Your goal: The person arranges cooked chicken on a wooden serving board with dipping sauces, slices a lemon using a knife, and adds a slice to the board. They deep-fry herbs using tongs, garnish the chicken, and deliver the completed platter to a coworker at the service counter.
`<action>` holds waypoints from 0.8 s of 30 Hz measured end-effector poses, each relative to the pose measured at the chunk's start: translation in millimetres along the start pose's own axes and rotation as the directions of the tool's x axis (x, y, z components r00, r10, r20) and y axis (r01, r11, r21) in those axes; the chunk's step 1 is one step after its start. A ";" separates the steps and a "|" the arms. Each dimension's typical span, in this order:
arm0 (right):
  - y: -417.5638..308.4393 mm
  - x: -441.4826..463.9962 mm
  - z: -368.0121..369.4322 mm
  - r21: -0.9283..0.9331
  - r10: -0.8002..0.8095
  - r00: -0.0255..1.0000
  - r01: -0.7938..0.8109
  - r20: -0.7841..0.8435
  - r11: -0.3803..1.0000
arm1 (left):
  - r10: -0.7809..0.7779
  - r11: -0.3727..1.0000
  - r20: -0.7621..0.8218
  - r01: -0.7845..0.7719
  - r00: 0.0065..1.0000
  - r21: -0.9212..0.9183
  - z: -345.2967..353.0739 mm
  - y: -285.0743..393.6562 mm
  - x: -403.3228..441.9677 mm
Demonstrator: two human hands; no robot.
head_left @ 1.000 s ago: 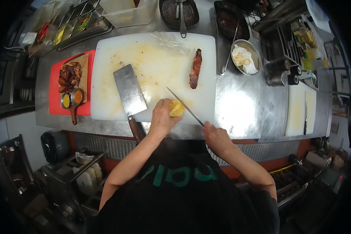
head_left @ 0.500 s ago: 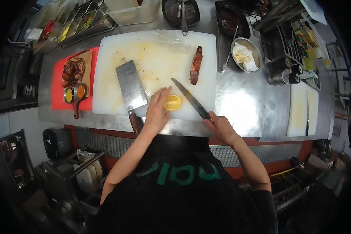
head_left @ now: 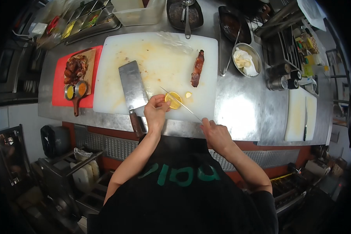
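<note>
Lemon half (head_left: 174, 104) on white board (head_left: 160, 72), my left hand (head_left: 156, 112) gripping it, my right hand (head_left: 216, 135) gripping the knife (head_left: 188, 109) across it, cleaver (head_left: 133, 86) at the lemon's ten o'clock, meat (head_left: 197, 68) at one.

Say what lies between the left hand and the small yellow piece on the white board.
In the head view, the lemon, crossed by the knife, lies between the left hand and the piece.

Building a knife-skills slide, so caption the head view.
On a white board, left hand steadies cut citrus; right hand holds a knife across it.
</note>
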State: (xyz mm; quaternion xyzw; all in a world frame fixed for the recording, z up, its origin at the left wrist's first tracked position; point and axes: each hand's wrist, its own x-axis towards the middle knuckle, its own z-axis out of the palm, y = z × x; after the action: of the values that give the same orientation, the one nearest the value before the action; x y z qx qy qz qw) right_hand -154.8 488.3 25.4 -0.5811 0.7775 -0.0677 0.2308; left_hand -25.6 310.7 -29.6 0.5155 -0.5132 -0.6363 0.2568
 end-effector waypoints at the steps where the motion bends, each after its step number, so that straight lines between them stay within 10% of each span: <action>1: -0.4 -0.5 -1.4 0.002 0.007 1.000 -0.007 0.012 1.000 | 0.001 1.000 -0.004 -0.001 1.000 -0.003 -0.2 -1.0 1.7; 13: -5.9 -1.5 3.1 0.050 0.038 0.998 -0.036 -0.051 0.998 | -0.047 0.999 -0.034 0.047 0.998 -0.008 9.5 1.8 3.5; 19: 4.8 6.0 -9.1 0.060 0.105 0.990 -0.100 -0.095 0.993 | 0.263 0.854 0.080 -0.271 0.961 0.445 11.7 20.1 7.1; 21: 8.3 8.8 -8.3 0.047 0.108 0.991 -0.105 -0.076 0.993 | 0.612 0.450 0.245 -0.585 0.752 0.675 15.6 18.6 9.1; 24: 9.1 9.2 1.9 0.088 0.081 0.993 -0.074 -0.087 0.993 | 0.504 0.571 0.201 -0.498 0.840 0.652 16.2 14.7 5.5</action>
State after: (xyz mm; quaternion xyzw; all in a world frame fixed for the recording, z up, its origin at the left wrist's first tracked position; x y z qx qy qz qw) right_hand -163.9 482.9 17.7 -0.5365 0.8056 -0.1177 0.2222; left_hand -45.4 307.2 -19.2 0.4083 -0.8330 -0.3015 0.2202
